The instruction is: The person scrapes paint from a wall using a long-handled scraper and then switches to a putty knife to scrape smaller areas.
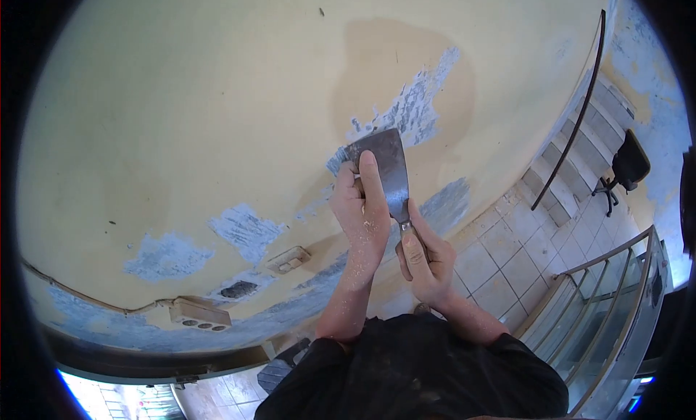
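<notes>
Both of my hands are on a metal putty knife [391, 170] in front of the yellow wall [217, 115]. My right hand [429, 264] is wrapped around its handle, thumb along the top. Higher up, my left hand [362, 210] grips the blade, with the thumb flat on its face and the fingers behind its left edge. The blade's wide edge lies against or very near a scraped grey-white patch [417, 108]; exact contact cannot be told. Pale dust and flakes stick to my left wrist and forearm.
Lower left on the wall are more bare patches [243, 231], a switch [288, 260], an open wall box [239, 289] and a socket strip [199, 315] with a cable. To the right are stairs [573, 159], an office chair [627, 163], a glass-panelled frame [609, 304] and floor tiles [500, 242].
</notes>
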`<action>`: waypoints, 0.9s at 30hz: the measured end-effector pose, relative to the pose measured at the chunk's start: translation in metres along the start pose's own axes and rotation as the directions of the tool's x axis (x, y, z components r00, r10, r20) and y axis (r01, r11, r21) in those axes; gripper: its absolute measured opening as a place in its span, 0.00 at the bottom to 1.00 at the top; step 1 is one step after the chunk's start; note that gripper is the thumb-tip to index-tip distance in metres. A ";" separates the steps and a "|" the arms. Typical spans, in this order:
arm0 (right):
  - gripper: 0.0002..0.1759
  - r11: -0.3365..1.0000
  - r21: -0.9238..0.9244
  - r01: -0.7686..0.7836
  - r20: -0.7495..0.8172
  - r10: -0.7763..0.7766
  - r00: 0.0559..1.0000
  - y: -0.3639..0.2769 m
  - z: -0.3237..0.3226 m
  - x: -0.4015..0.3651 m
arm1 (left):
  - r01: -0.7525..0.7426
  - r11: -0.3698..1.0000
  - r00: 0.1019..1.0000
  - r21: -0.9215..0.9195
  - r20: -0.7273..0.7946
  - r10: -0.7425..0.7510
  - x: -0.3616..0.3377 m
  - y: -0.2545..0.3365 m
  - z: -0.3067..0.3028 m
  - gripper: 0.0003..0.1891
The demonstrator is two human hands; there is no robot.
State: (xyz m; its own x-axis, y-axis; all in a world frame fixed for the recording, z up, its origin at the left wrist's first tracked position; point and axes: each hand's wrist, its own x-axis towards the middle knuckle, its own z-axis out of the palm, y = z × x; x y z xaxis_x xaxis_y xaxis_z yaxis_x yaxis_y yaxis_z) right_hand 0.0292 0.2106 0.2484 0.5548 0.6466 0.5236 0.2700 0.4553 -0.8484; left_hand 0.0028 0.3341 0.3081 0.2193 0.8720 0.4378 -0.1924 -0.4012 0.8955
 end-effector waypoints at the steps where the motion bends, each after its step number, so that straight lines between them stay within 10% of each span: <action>1: 0.28 1.000 0.002 0.008 -0.007 -0.008 1.000 0.000 0.002 0.002 | -0.009 1.000 1.000 -0.001 0.006 0.009 0.003 0.000 0.001 0.21; 14: 0.27 0.990 0.140 -0.004 -0.120 0.021 0.993 -0.013 0.012 0.027 | -0.157 0.987 0.987 -0.026 0.028 0.158 0.024 0.027 0.012 0.21; 27: 0.29 0.992 0.087 -0.095 -0.036 0.098 0.995 0.006 0.015 -0.010 | 0.120 0.990 0.985 -0.079 0.134 -0.109 -0.012 0.001 -0.017 0.17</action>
State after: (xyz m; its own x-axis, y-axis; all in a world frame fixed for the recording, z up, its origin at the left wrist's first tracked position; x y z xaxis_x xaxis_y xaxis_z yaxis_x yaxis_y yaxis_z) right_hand 0.0133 0.2158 0.2394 0.6063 0.6658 0.4349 0.1468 0.4437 -0.8841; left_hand -0.0162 0.3281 0.3022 0.3655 0.8647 0.3445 -0.2393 -0.2704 0.9326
